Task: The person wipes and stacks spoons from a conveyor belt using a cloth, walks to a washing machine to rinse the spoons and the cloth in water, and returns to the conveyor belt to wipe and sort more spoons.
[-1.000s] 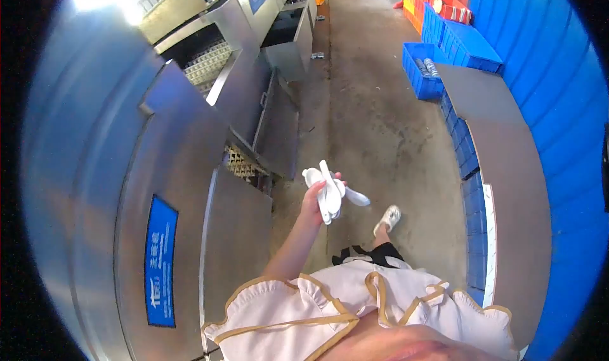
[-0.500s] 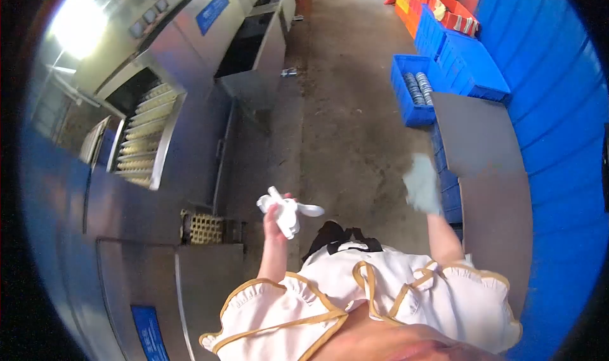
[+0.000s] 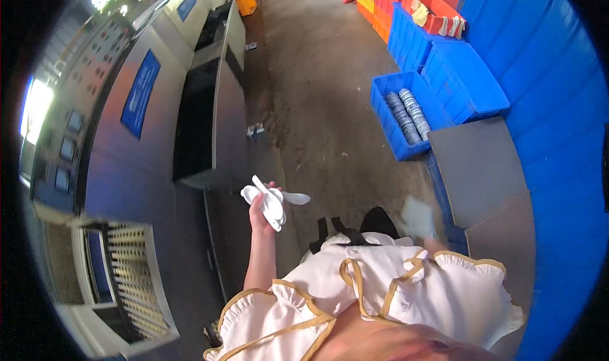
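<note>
My left hand [image 3: 261, 214] is closed around several white soup spoons [image 3: 273, 204], held in a loose bunch with handles pointing different ways. One spoon sticks out to the right. Low beside my body, my right hand [image 3: 434, 244] is mostly hidden behind a pale greenish-white cloth [image 3: 419, 218]. Motion blurs the cloth, and the fingers do not show, but it hangs from that hand.
A long metal machine [image 3: 136, 152] with a slatted conveyor opening [image 3: 136, 278] runs along my left. To the right, a blue crate [image 3: 401, 142] holds stacked round dishes, near grey boards [image 3: 476, 171]. Orange crates [image 3: 380, 19] stand farther along the concrete floor [image 3: 323, 107].
I have moved forward along the aisle, so the blue crate and the machine's panel appear nearer. The spoons stay in my left hand. My right hand and the cloth have swung lower and back.
</note>
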### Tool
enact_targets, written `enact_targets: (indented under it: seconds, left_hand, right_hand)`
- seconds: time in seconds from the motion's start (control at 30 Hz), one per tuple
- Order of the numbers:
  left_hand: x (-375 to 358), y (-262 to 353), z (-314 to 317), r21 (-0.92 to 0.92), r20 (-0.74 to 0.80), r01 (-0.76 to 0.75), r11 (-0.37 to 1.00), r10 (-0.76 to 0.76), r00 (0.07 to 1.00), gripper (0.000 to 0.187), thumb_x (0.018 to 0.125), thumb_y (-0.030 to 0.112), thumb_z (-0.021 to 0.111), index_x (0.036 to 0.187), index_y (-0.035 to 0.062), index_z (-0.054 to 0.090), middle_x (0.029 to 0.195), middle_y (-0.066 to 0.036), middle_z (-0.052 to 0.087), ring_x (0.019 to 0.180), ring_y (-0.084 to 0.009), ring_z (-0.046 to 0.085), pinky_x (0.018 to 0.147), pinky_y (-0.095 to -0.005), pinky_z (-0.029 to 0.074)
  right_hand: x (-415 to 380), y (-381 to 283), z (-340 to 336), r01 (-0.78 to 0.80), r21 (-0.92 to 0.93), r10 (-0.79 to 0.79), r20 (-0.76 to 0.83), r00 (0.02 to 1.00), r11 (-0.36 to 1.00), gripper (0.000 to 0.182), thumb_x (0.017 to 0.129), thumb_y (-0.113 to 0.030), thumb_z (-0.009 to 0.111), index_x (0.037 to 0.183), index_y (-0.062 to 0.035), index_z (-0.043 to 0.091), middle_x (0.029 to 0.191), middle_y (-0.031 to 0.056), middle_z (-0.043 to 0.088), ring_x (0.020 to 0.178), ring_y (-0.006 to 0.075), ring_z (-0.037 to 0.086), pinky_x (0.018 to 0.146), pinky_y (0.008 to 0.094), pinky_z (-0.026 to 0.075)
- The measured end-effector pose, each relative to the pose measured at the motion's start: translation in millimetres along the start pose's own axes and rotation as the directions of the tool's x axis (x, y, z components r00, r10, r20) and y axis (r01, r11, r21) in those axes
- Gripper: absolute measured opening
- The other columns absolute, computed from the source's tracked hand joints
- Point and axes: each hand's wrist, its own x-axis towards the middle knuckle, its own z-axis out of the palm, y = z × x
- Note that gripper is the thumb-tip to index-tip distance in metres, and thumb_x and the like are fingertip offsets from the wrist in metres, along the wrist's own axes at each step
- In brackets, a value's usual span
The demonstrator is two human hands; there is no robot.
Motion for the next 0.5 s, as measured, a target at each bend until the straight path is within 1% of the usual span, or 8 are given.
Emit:
enact_targets:
  seconds: [0.03,0.13,0.27,0.3,0.33,0.37,0.43,0.5]
  left_hand:
    - [31.1,3.3,25.8,0.010,0.027,0.042,0.999,-0.043,0.999,0.033,0.072,0.015,0.057,0.102,0.0025,0.048,0.104,-0.012,0.052,0.093,-0.0286,0.053,0.077,-0.0375,0.047]
    - [120.7,1.0,84.1,0.013,0.160,0.098,0.995,-0.099,0.982,0.034,0.070,0.016,0.059,0.100,0.0032,0.049,0.101,-0.012,0.053,0.092,-0.0288,0.053,0.080,-0.0370,0.046]
    - [225.3,-12.0,98.4,-0.078,0.212,0.169,0.982,-0.150,0.966,0.036,0.071,0.015,0.058,0.104,0.0027,0.048,0.107,-0.012,0.052,0.098,-0.0277,0.051,0.079,-0.0378,0.046]
    - [255.5,-12.8,88.6,-0.177,0.300,0.341,0.923,-0.279,0.912,0.038,0.071,0.015,0.058,0.106,0.0028,0.046,0.107,-0.011,0.052,0.098,-0.0274,0.051,0.077,-0.0387,0.047]
    - [283.1,-15.5,83.7,-0.182,0.267,0.308,0.934,-0.255,0.930,0.040,0.071,0.016,0.058,0.107,0.0027,0.045,0.106,-0.010,0.052,0.098,-0.0269,0.051,0.075,-0.0389,0.048]
    - [305.6,-16.2,85.6,-0.179,0.168,0.266,0.947,-0.237,0.957,0.040,0.071,0.016,0.059,0.106,0.0028,0.046,0.105,-0.011,0.052,0.097,-0.0272,0.051,0.075,-0.0401,0.048]
    - [338.4,1.6,96.7,-0.164,0.107,0.220,0.962,-0.204,0.973,0.035,0.072,0.017,0.057,0.102,0.0019,0.049,0.098,-0.013,0.055,0.090,-0.0295,0.055,0.072,-0.0421,0.049]
    - [373.4,21.8,107.2,-0.095,0.018,0.040,0.995,-0.039,0.999,0.036,0.074,0.018,0.055,0.104,0.0003,0.049,0.096,-0.016,0.056,0.088,-0.0288,0.056,0.069,-0.0394,0.051]
  right_hand:
    - [6.8,1.0,0.2,-0.055,-0.040,0.053,-0.049,0.997,0.998,0.045,0.083,-0.040,0.041,0.105,-0.0005,0.046,0.074,0.0105,0.050,0.056,0.0236,0.047,0.050,0.0318,0.043]
    - [50.5,-8.3,15.6,-0.160,-0.055,0.151,-0.134,0.979,0.986,0.044,0.083,-0.039,0.041,0.106,-0.0011,0.046,0.075,0.0107,0.050,0.055,0.0237,0.047,0.050,0.0328,0.043]
    - [138.2,-28.7,52.2,-0.242,-0.047,0.232,-0.152,0.961,0.969,0.042,0.084,-0.037,0.040,0.107,-0.0019,0.045,0.075,0.0109,0.051,0.054,0.0237,0.047,0.050,0.0342,0.044]
    - [165.8,-38.3,64.5,-0.249,-0.040,0.241,-0.155,0.958,0.968,0.042,0.084,-0.037,0.040,0.107,-0.0022,0.045,0.075,0.0109,0.051,0.053,0.0237,0.047,0.050,0.0345,0.044]
    - [193.0,-46.9,75.0,-0.266,-0.041,0.257,-0.157,0.954,0.963,0.042,0.084,-0.036,0.040,0.108,-0.0024,0.045,0.075,0.0110,0.051,0.053,0.0237,0.047,0.051,0.0349,0.044]
    - [222.2,-60.0,88.0,-0.280,-0.045,0.270,-0.151,0.951,0.959,0.041,0.084,-0.036,0.040,0.108,-0.0026,0.045,0.075,0.0110,0.051,0.053,0.0237,0.047,0.051,0.0352,0.045]
    - [283.5,-91.2,121.9,-0.287,-0.063,0.279,-0.116,0.953,0.956,0.041,0.084,-0.035,0.039,0.109,-0.0030,0.044,0.076,0.0111,0.051,0.052,0.0238,0.048,0.051,0.0359,0.045]
    - [352.7,-125.8,168.2,-0.285,-0.072,0.281,-0.053,0.958,0.956,0.040,0.085,-0.034,0.039,0.109,-0.0034,0.044,0.076,0.0113,0.052,0.052,0.0238,0.048,0.051,0.0366,0.046]
